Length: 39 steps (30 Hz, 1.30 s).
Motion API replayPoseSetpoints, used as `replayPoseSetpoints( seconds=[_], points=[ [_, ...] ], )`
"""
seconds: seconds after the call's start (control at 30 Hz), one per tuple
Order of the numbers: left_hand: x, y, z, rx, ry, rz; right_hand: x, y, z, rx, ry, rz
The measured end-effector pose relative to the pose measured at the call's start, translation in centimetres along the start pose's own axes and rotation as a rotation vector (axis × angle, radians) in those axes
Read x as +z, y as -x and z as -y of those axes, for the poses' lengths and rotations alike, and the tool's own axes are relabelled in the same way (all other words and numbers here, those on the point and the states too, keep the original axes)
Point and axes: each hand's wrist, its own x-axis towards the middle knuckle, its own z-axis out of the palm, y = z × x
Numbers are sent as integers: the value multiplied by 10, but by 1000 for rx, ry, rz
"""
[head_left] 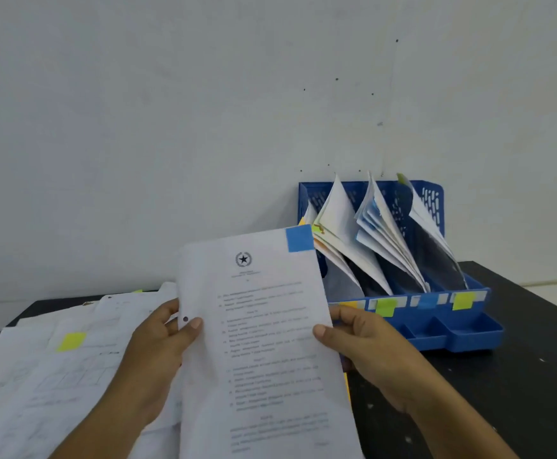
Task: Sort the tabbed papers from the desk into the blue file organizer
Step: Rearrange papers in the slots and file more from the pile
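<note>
Both hands hold one printed paper upright: left grip and right grip pinch its side edges; its text is blurred.

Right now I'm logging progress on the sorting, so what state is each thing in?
Left hand: grips the sheet's left edge.
Right hand: grips its right edge.
Sheet: held up off the desk, blue tab at its top right corner.
Organizer: upright, slots hold leaning papers.
Loose papers: spread on the desk, one with a yellow tab.
</note>
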Motion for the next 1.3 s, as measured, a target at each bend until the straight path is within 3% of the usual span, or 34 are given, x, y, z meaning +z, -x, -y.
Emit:
replayPoseSetpoints(
  seconds=[0.27, 0.5, 0.67, 0.9, 1.07, 1.3],
  points=[
    [55, 0, -42, 156, -74, 214, -59, 25, 35, -130, 134, -281],
    [124, -19, -70, 310, -108, 61, -134, 50, 78, -368, -8, -803],
    [178, -27, -85, 406, -163, 109, -173, 59, 120, -570, -86, -1059],
    [239, -35, -97, 225, -201, 325, -175, 34, 158, -680, 172, -1174],
    [261, -48, -96, 136, -277, 287, -166, 11, 173, -671, 339, -1169],
    [274, -67, -87, 201, -341, 247, -157, -24, 171, -649, 495, -1131]
  ],
)
